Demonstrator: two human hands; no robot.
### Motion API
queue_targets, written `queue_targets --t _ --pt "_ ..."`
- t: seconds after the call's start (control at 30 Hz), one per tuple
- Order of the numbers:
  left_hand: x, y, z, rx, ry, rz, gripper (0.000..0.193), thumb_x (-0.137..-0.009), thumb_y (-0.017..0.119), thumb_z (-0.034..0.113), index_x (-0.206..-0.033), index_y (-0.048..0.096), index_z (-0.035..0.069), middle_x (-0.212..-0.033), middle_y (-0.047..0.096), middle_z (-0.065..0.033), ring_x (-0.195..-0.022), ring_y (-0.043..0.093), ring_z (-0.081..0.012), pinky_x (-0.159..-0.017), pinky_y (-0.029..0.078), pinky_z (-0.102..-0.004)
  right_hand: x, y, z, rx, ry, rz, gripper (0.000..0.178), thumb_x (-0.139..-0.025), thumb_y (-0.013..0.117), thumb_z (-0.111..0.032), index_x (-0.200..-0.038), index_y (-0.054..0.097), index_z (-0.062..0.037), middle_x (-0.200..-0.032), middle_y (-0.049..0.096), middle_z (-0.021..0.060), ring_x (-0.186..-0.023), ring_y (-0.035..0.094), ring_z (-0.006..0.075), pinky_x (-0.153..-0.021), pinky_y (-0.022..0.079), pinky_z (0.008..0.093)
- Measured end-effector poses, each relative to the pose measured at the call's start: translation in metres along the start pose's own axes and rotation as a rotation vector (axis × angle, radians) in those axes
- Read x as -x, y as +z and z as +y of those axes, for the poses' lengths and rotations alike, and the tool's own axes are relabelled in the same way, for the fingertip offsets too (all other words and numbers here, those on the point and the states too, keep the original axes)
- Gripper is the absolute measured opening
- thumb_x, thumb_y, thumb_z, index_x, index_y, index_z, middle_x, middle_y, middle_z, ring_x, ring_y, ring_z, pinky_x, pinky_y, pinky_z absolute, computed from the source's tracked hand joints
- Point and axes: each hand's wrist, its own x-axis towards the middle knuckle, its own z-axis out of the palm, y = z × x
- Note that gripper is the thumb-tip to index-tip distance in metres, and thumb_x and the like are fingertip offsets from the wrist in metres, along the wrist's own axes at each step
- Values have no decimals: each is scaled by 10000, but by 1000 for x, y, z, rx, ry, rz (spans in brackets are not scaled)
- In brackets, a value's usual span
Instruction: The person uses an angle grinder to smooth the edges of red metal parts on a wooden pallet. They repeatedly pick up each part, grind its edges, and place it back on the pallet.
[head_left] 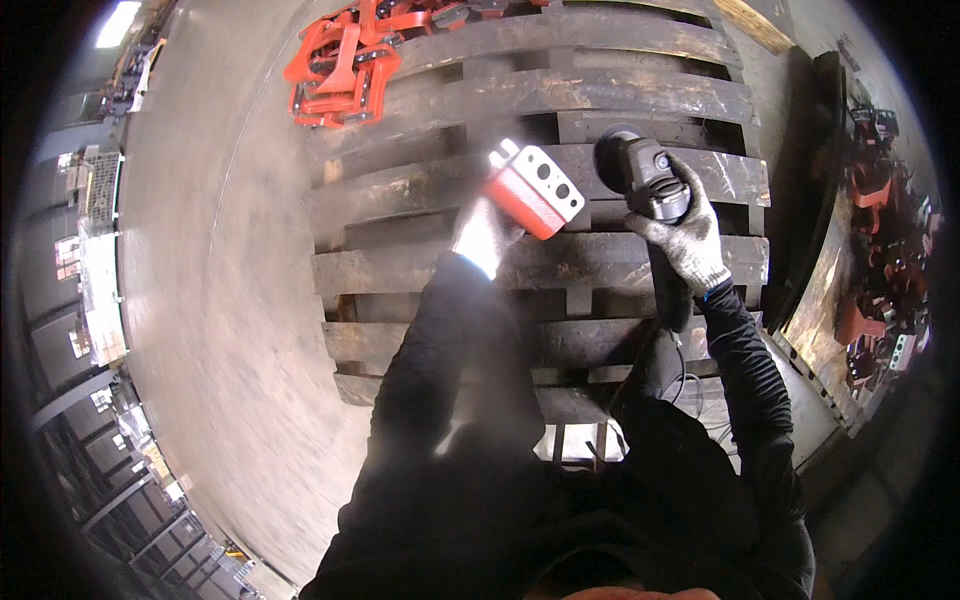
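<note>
L grip [484,232], frame ctr: clasping red-and-white block [538,190] w/ round holes. R grip [692,236], ctr-right: wrapped round black angle grinder [646,166], above worn slatted wood pallet [385,268].

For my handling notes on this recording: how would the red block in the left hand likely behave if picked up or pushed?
The red block is probably stiff and fairly heavy for its size, since its pale face with dark holes looks like metal. Its flat sides and boxy shape suggest it would slide rather than roll.
</note>
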Motion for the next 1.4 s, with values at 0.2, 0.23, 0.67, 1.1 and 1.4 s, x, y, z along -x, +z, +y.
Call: queue_targets --t 0.2,0.23,0.67,1.1,1.4 --pt "-57 -16 -19 -847 669 -19 436 -931 674 137 -1322 522 18 -1076 682 -154 -973 716 -278 -764 617 -401 -8 -12 1 253 92 57 914 -702 925 -210 -1486 481 -55 -1261 669 136 -1117 646 207 -1013 525 353" --pt "-52 -2 -19 -1105 748 105 527 -896 698 197 -1336 492 -7 -1004 685 -194 -921 719 -330 -770 604 -434 -12 -12 2 260 114 53 910 -704 925 -212 -1484 483 -56 -1261 670 137 -1120 647 209 -1010 527 355" --pt "-81 -19 -45 -1380 1096 110 451 -850 744 231 -1216 507 117 -973 697 -169 -853 697 -409 -750 563 -492 -126 46 30 765 -31 -344 838 -740 873 -361 -1437 514 -66 -1230 693 232 -1153 683 360 -993 539 413" --pt "-63 0 -34 -1396 955 103 479 -846 747 277 -1240 522 122 -1044 696 -160 -868 708 -400 -761 568 -499 -123 24 62 559 129 -360 705 -832 854 -384 -1382 569 -45 -1230 699 146 -1132 670 254 -1019 525 361" --pt "-75 -10 -39 -1389 887 47 534 -895 653 291 -1335 458 58 -1036 715 -174 -902 710 -362 -796 570 -431 -30 3 78 132 452 -316 828 -799 906 -221 -1445 433 -10 -1082 714 156 -852 711 191 -720 614 341"
